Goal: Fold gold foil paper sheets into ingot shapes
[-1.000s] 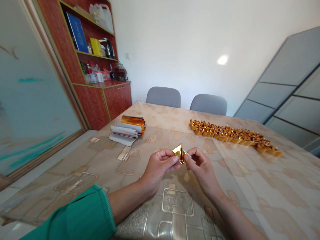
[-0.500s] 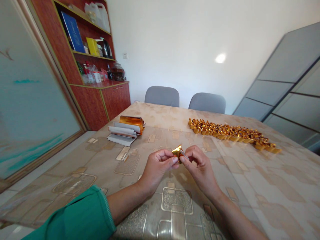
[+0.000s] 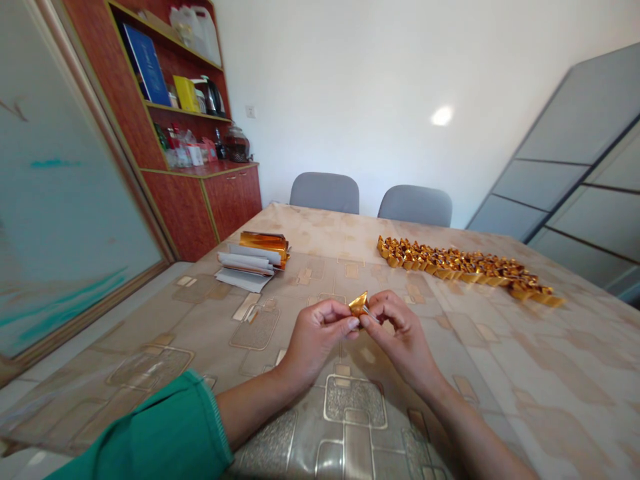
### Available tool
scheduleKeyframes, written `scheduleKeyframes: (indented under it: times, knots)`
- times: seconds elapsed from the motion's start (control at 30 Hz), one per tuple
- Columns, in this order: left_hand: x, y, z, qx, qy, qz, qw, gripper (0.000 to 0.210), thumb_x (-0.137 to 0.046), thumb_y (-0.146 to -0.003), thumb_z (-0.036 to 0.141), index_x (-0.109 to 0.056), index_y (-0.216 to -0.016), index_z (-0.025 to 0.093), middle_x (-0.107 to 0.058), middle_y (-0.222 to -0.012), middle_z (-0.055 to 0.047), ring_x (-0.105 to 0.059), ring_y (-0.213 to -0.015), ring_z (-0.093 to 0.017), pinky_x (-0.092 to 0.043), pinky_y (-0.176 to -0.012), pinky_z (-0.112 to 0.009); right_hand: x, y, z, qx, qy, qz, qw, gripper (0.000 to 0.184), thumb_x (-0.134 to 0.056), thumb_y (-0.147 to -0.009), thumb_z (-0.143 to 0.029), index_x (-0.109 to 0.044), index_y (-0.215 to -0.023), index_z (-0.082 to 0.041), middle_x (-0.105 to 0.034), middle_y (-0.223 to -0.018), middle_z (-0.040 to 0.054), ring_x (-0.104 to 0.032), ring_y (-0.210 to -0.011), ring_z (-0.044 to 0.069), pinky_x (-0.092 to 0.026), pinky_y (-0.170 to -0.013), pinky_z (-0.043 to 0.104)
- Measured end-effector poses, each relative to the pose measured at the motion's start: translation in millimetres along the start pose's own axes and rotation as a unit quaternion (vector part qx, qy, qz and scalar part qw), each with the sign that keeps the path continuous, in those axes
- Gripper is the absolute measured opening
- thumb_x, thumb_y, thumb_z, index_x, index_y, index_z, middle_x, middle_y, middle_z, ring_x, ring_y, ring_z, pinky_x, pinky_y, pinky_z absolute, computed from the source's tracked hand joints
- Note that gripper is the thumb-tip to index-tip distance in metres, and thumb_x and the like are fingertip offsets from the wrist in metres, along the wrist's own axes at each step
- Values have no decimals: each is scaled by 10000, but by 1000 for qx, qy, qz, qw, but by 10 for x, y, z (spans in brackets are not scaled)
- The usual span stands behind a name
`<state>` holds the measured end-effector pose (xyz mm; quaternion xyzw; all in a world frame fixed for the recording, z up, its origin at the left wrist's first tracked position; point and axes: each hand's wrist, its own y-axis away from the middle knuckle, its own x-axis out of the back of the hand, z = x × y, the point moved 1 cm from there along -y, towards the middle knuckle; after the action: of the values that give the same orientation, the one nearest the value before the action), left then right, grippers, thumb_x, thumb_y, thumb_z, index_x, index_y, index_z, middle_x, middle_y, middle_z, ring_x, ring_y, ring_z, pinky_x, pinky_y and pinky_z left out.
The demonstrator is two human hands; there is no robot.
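1. Right thumb closer to left thumb than a second ago; gold foil piece (image 3: 359, 304) turned, its pointed tip now leaning right.
2. Left hand (image 3: 316, 337): thumb and fingers pinching the piece's left side. Right hand (image 3: 403, 333): pinching its right edge, fingers curled.
3. Piece held up between both hands, above the patterned bench (image 3: 425, 387).
4. Left, farther back: gold sheets (image 3: 263, 242) behind grey-white sheets (image 3: 247, 261), stacked close.
5. Right, farther back: long cluster of folded gold pieces (image 3: 455, 263), lying slantwise.
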<state>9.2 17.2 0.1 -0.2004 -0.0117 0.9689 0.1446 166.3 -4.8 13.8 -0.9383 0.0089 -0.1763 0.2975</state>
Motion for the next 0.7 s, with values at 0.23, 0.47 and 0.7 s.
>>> scheduleKeyframes:
  times: [0.23, 0.47, 0.7]
  knots:
    - [6, 7, -3, 44, 11, -9, 999, 263, -880, -616, 317, -713, -707, 135, -700, -677, -11, -639, -616, -115, -539, -631, -223, 61, -17, 15, -11, -1, -30, 999, 165, -692, -882, -311, -668, -733, -244, -614, -846, 27, -578, -827, 207, -432, -720, 335]
    - [13, 10, -30, 89, 88, 13, 992, 324, -919, -559, 316, -709, -721, 130, -702, -733, -16, -650, -671, -107, -555, -683, -223, 69, -6, 57, -44, -19, -30, 998, 161, -654, -897, -341, -637, -776, -237, -601, -770, 4, -543, -718, 177, -420, -659, 305]
    - [20, 2, -66, 117, 77, 10, 990, 337, -920, -564, 311, -704, -728, 110, -701, -710, -18, -650, -646, -93, -547, -659, -194, 27, 21, 130, -104, -40, -18, 994, 246, -712, -835, -398, -614, -712, -209, -584, -680, -6, -500, -642, 159, -391, -602, 282]
